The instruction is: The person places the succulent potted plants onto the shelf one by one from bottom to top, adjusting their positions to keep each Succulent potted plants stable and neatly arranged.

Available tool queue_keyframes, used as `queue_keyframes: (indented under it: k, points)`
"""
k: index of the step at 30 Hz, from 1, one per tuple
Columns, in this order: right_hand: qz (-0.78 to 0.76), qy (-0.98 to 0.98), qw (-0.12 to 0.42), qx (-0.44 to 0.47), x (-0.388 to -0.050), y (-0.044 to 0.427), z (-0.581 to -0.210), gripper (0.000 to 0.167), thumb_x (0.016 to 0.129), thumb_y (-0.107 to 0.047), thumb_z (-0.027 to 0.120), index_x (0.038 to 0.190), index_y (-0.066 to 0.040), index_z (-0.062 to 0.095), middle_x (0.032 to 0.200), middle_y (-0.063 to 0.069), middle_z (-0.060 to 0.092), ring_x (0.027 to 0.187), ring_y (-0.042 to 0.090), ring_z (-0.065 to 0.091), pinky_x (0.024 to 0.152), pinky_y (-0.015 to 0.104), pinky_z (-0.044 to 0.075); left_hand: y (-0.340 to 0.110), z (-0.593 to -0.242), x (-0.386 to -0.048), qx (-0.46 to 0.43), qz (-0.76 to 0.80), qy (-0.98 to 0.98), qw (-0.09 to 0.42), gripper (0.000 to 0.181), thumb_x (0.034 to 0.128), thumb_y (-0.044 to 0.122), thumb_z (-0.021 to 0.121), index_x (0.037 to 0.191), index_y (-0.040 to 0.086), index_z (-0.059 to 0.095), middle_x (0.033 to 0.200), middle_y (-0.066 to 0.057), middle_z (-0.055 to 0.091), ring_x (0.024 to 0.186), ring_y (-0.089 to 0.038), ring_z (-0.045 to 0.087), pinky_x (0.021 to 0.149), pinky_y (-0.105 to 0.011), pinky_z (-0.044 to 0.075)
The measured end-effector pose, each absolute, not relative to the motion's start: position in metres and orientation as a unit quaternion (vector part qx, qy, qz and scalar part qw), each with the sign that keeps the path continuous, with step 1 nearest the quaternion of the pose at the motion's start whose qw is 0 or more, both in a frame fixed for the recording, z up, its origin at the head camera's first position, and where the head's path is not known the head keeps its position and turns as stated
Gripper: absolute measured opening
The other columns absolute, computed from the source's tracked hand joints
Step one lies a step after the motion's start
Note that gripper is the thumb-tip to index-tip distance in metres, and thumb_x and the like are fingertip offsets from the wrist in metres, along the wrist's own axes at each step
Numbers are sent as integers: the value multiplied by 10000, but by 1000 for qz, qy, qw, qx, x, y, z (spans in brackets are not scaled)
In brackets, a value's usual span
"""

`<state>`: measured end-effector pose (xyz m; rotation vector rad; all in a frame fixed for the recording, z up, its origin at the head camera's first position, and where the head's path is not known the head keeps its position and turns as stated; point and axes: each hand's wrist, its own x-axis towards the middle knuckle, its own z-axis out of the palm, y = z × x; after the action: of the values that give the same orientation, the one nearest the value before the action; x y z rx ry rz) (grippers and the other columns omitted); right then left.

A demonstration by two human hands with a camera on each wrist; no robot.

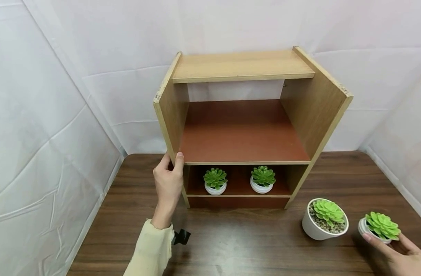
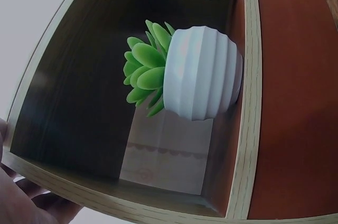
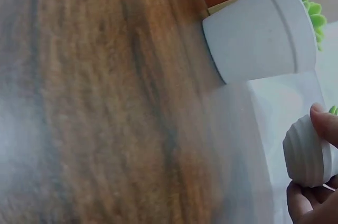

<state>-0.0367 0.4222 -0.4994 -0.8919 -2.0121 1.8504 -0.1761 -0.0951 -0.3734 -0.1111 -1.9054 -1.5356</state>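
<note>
My left hand (image 1: 169, 182) grips the front edge of the left side panel of a wooden shelf unit (image 1: 244, 132), thumb on the inner side. At the lower right of the head view, my right hand (image 1: 405, 257) pinches a small potted succulent (image 1: 382, 226) by its ribbed white pot. The right wrist view shows this pot (image 3: 306, 155) tilted between thumb and fingers, seemingly off the table. Two similar succulents stand in the lower compartment, a left one (image 1: 215, 178) and a right one (image 1: 263, 179). The left wrist view shows the nearer white pot (image 2: 203, 73) close up.
A larger white pot (image 1: 315, 228) with a succulent and gravel stands on the dark wooden table (image 1: 231, 241), between the shelf and my right hand. White fabric walls (image 1: 51, 115) enclose the back and sides. The unit's top board (image 1: 243, 65) spans both side panels.
</note>
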Motion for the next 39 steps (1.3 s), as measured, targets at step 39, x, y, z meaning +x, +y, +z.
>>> queue_keyframes:
  k: [39]
  points:
    - [655,-679,222,-247,-23,385,-433,508,819,-32,787,1283,-185,647,1447,-101,433,1032,-150,513,718,47,428,-93,-373,-175,-43,-596,-728,335,187,990,242,600,957,88,702,547,-40,406,448,-165,354,412,-258,298]
